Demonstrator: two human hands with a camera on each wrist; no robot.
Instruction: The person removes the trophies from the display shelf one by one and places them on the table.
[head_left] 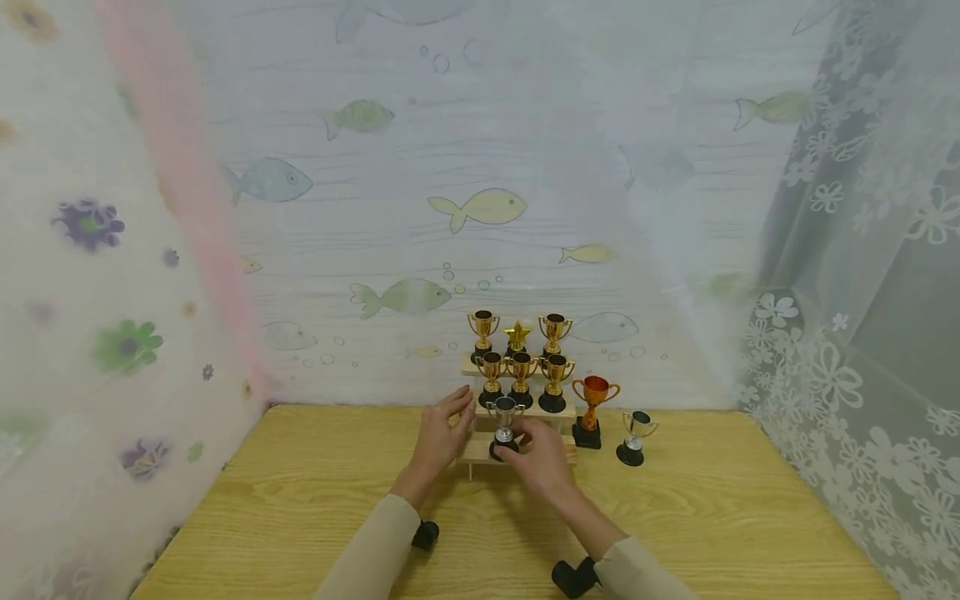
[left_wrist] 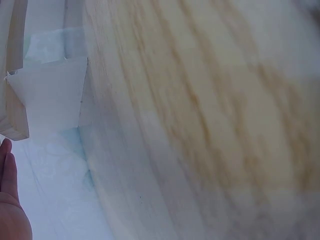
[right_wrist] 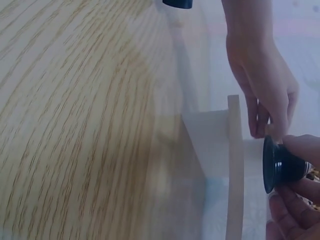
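I see the right hand [head_left: 542,457] pinching a silver cup [head_left: 505,412] just over the bottom step [head_left: 474,450], near its front edge. On my screen the left hand [head_left: 439,435], fingers straight, is by the wooden stand's [head_left: 572,410] left edge. 3 gold cups [head_left: 521,365] stand behind.

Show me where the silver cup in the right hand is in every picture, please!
Head: the silver cup is in the lower half, just right of the middle, held by the right hand.
Left wrist: not in it.
Right wrist: at the right edge, below the middle; mostly its black base shows.
Shared landmark: the stand, low near the middle, at the left edge, and right of the middle, in that order.
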